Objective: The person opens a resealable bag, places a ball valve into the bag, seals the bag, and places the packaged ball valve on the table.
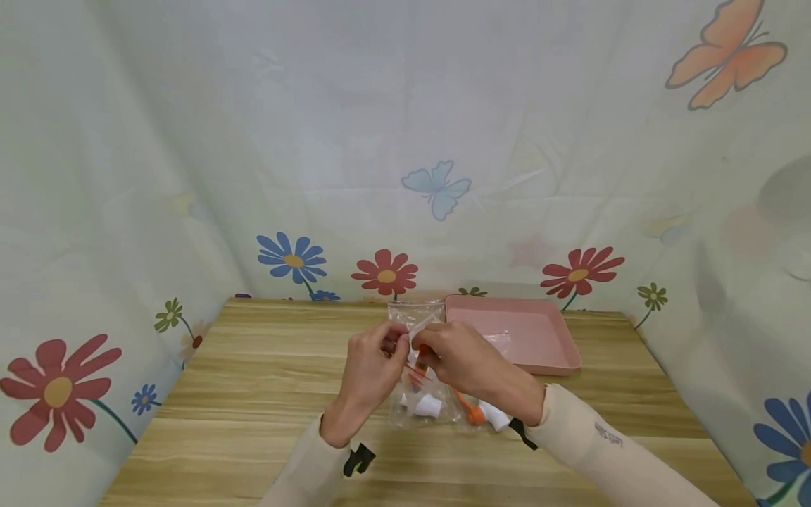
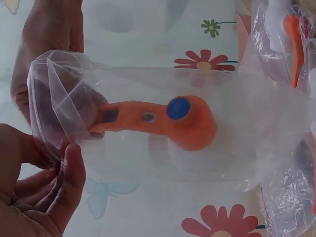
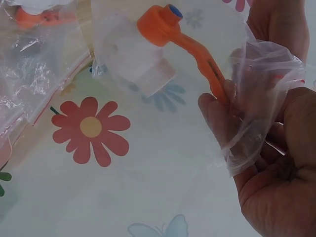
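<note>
Between the hands hangs a clear zip bag [image 2: 247, 118] with a red line near its mouth. Inside is an orange handled piece [image 2: 195, 131] with a round head and a blue button [image 2: 178, 108]. A white tubular part [image 3: 155, 78] sits beside that head, blurred by the plastic. My left hand [image 1: 370, 370] pinches the bag's mouth edge between thumb and fingers. With its fingertips in the bag's mouth, my right hand [image 1: 465, 359] holds the far end of the orange handle.
More clear bags lie on the wooden table [image 1: 272, 380] under and beyond the hands, some with similar orange and white pieces [image 1: 493, 415]. A pink tray [image 1: 545, 345] stands at the back right, a clear bag [image 1: 499, 343] at its near left part. Printed curtains surround the table.
</note>
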The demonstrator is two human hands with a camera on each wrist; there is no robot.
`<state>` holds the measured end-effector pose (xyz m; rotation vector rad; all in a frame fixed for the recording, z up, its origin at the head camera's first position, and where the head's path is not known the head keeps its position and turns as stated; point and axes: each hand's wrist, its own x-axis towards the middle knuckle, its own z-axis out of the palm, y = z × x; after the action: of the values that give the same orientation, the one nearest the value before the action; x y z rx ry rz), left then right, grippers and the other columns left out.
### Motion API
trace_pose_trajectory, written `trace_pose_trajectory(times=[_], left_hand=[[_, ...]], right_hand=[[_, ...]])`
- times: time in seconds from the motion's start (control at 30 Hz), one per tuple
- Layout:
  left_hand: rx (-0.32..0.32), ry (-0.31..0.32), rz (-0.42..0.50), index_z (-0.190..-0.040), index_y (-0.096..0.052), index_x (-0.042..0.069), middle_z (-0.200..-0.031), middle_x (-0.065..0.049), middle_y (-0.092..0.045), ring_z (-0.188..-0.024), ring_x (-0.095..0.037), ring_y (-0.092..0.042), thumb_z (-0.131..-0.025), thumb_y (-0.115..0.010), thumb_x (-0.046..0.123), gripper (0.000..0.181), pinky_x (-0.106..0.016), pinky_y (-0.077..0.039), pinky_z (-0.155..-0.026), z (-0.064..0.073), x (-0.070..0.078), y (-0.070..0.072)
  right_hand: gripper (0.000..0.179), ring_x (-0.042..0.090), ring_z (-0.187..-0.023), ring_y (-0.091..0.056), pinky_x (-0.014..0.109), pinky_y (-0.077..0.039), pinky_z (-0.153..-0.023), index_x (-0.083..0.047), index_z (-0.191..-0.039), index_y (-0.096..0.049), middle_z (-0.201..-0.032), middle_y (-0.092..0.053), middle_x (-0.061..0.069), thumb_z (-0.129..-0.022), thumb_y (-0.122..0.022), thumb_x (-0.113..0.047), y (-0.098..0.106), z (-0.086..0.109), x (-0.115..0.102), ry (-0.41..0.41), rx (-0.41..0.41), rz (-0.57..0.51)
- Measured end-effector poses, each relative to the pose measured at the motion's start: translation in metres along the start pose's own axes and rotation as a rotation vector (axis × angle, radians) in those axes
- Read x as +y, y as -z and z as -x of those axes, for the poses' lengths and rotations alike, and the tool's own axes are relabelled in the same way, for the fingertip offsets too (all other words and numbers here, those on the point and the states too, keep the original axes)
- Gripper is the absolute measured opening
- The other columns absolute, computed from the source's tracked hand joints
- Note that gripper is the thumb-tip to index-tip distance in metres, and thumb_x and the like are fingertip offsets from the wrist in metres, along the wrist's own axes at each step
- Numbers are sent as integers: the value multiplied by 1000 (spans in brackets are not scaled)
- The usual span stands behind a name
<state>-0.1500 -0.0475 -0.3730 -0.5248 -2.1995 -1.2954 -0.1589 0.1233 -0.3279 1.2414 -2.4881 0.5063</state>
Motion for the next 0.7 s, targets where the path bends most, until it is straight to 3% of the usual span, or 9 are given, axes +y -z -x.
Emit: trace_pose_trajectory(times=[0.33, 0.53, 0.7], left_hand=[[34, 36, 93, -90, -67, -1, -71, -8, -69, -56, -5, -63, -88, -65, 0, 3, -18, -53, -53, 1, -2, 0], [59, 78, 151, -89, -67, 0, -69, -9, -69, -54, -5, -63, -88, -64, 0, 4, -20, -54, -51, 2, -6, -1], [109, 126, 187, -89, -67, 1, -73, -10, -70, -56, -4, -65, -89, -63, 2, 4, -23, -55, -51, 3, -9, 0]], right_hand=[[17, 6, -63, -55, 17, -48, -59, -10, -84, -70, -75, -67, -3, -80, -72, 7, -8, 2, 5, -21, -36, -9], [10, 10, -71, -66, 21, -54, -65, -10, -88, -72, -82, -72, -1, -81, -77, -4, -4, 2, 8, -13, -5, 10], [7, 7, -69, -63, 21, -53, -65, -12, -89, -72, -80, -71, -4, -84, -76, -11, 3, 6, 7, -64, 37, 2]])
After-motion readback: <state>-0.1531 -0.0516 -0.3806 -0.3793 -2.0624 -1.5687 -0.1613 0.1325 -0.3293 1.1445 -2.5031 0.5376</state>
